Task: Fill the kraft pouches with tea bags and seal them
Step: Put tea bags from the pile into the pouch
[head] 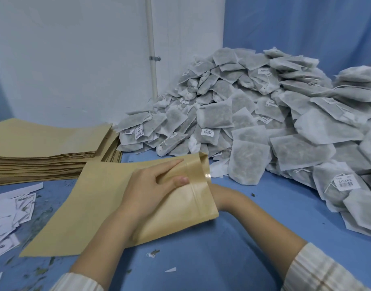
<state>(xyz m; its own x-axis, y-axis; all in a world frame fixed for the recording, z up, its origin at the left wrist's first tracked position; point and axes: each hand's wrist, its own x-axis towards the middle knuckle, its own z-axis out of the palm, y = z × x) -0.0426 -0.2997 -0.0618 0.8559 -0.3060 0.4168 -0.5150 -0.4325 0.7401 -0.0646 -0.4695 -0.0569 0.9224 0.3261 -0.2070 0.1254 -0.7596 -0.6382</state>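
Observation:
A kraft pouch (109, 196) lies flat on the blue table, its open mouth (204, 164) turned toward the heap of tea bags (264, 122). My left hand (151, 185) rests on top of the pouch near the mouth, fingers stretched out and thumb lying on the zip strip. My right hand (224, 196) reaches into the mouth; only the wrist shows, the fingers are hidden inside the pouch. I see no tea bag in either hand.
A stack of flat kraft pouches (44, 148) sits at the left. Torn white paper labels (10, 215) and tea crumbs litter the table's left front. The tea bag heap fills the right side and leans against the blue and white walls.

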